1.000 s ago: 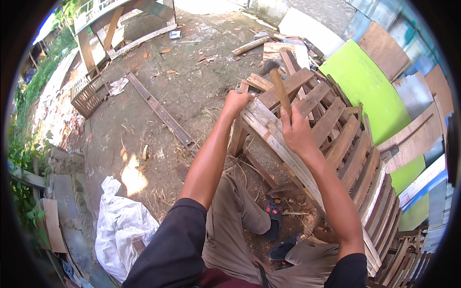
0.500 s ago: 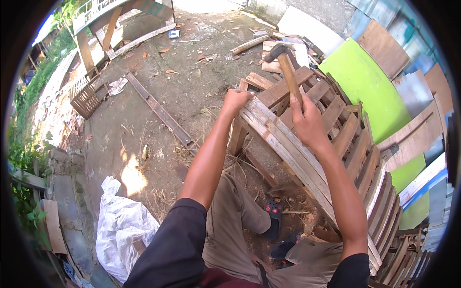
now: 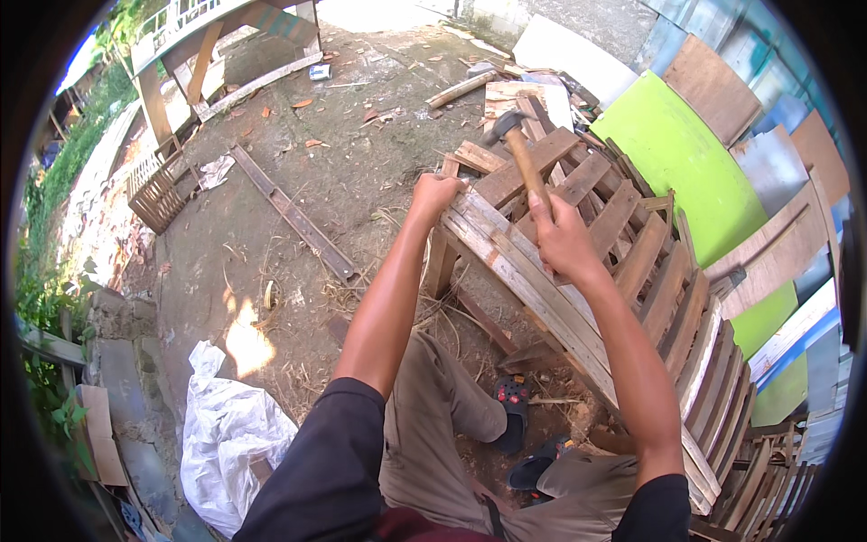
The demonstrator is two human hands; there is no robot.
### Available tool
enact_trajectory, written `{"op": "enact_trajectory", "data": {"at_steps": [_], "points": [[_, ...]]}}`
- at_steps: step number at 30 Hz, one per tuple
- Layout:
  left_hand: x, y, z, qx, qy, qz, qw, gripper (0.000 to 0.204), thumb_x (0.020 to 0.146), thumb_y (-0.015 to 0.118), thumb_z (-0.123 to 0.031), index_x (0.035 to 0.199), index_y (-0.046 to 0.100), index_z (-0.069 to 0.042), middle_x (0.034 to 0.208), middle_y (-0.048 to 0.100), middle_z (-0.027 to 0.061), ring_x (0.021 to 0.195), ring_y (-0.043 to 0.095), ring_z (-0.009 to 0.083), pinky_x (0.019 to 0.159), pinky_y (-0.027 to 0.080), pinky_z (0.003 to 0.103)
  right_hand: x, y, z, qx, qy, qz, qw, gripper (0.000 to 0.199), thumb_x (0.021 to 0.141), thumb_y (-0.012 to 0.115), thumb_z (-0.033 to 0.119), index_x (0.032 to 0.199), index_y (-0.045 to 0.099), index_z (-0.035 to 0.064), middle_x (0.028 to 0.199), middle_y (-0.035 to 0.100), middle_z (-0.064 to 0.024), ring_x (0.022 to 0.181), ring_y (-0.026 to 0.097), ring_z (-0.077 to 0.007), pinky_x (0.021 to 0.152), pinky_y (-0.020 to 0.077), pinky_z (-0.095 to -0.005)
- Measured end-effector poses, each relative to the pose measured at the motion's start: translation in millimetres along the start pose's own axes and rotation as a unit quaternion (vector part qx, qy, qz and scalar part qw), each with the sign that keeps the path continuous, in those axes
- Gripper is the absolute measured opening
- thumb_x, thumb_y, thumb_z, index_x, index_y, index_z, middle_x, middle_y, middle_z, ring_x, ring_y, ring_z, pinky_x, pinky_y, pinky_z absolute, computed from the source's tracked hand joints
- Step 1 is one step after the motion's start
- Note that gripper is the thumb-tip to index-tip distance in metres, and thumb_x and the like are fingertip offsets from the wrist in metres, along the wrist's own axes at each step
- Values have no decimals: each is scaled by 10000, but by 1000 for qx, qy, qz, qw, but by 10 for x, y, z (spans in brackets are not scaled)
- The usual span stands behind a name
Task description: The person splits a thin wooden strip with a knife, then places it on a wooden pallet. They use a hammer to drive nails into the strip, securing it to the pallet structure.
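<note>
In my right hand (image 3: 565, 240) is a hammer (image 3: 527, 168), gripped by its wooden handle. The dark metal head points up and away, raised over the far end of a slatted wooden pallet (image 3: 623, 217). My left hand (image 3: 437, 195) is closed at the far left corner of the pallet, on the end of a pale wooden plank (image 3: 519, 257) that runs along its near side. The fingertips of that hand are partly hidden, so I cannot see whether a nail is between them. The brown slats lie crosswise, with gaps between them.
Scrap boards and a bright green panel (image 3: 673, 149) lean along the right. A white sack (image 3: 230, 438) lies at lower left. On the dirt ground are a long metal bar (image 3: 293, 215) and a brown slatted crate (image 3: 158, 194). My shoes (image 3: 512, 411) are beside the pallet.
The hammer and my right hand have moved slightly left and lower, toward the pallet's far end. My left hand keeps its place at the corner. The whole view has shifted a little.
</note>
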State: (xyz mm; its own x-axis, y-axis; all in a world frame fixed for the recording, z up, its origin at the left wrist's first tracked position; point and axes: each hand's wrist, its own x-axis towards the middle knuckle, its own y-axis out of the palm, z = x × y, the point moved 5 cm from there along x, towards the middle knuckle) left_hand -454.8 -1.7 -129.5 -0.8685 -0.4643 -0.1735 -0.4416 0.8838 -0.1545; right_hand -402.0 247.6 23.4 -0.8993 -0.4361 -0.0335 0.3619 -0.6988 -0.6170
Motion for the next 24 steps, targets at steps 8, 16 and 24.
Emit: {"op": "enact_trajectory", "data": {"at_steps": [8,16,24], "points": [[8,38,27,1,-6,3,1000,374,772,813,-292,949,790,37,876,762,157,757,699,220,734,530,354,5,15,-164,106,34,-7,994,425,1091,437,451,961,484,48,610,454,-9,388,435,-101,348,376,-297],[-5,10,22,-1,-17,6,1000,384,783,818,-299,975,791,32,886,765,156,789,712,216,756,541,348,-55,48,-12,183,76,33,980,375,1100,419,428,987,467,73,618,409,21,404,358,-60,352,346,-262],[-33,31,-21,-2,16,8,1000,322,865,790,-216,1025,771,64,842,746,113,683,678,173,660,531,333,-46,318,-303,382,247,94,886,303,1104,420,370,993,451,90,657,377,53,444,324,-29,368,321,-225]]}}
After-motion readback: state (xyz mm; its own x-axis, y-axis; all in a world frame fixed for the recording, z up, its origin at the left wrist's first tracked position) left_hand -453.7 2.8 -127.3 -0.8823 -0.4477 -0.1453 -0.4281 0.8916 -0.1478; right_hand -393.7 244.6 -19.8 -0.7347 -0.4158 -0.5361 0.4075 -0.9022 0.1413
